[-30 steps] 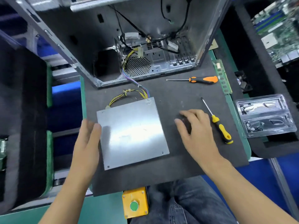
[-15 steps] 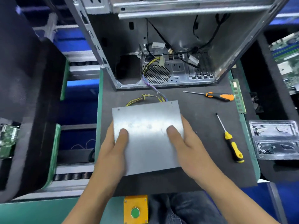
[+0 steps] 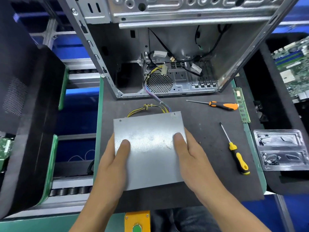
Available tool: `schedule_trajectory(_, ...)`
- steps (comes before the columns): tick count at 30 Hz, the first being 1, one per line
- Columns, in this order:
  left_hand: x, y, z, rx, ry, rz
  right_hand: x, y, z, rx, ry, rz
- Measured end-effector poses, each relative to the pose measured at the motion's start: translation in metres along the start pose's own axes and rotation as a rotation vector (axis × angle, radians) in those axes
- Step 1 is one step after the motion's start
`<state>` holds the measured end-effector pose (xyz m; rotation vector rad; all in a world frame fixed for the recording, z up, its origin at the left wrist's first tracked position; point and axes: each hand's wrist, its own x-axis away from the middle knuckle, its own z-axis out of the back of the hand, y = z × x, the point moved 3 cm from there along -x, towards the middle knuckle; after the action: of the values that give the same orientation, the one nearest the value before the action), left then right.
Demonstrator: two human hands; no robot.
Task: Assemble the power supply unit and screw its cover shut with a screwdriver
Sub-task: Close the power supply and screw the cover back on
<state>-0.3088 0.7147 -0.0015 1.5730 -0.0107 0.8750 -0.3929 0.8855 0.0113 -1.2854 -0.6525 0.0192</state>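
PSU (image 3: 150,148) sits mid-mat, flat metal cover up, long axis running 6 to 12 o'clock, wire end pointing at 12 toward open PC case (image 3: 167,56). Left hand (image 3: 115,158) grips its 9 o'clock edge, right hand (image 3: 189,156) its 3 o'clock edge; thumbs pressed on top, other fingers hidden under/beside. Yellow screwdriver (image 3: 237,156) lies at 3 o'clock, apart from PSU; orange screwdriver (image 3: 220,105) at 2 o'clock.

2 screwdrivers (image 3: 224,105) (image 3: 237,155), 1 power supply (image 3: 150,148), 1 case (image 3: 167,47).
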Motion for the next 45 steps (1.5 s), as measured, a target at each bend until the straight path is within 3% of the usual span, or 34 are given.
schedule_trajectory(16, -0.009, -0.012, 0.001, -0.032, 0.045, 0.082, -0.01, 0.012, -0.003, 0.008, 0.009, -0.152)
schedule_trajectory(27, -0.005, -0.023, 0.002, -0.197, 0.161, 0.094, -0.009, 0.017, 0.001, 0.187, -0.057, -0.207)
schedule_trajectory(36, -0.004, -0.028, 0.002, -0.166, 0.154, 0.099, -0.006, 0.014, -0.002, 0.249, -0.024, -0.233)
schedule_trajectory(45, -0.005, -0.032, -0.004, -0.208, 0.206, 0.166, -0.008, 0.01, -0.001, 0.461, 0.008, -0.276)
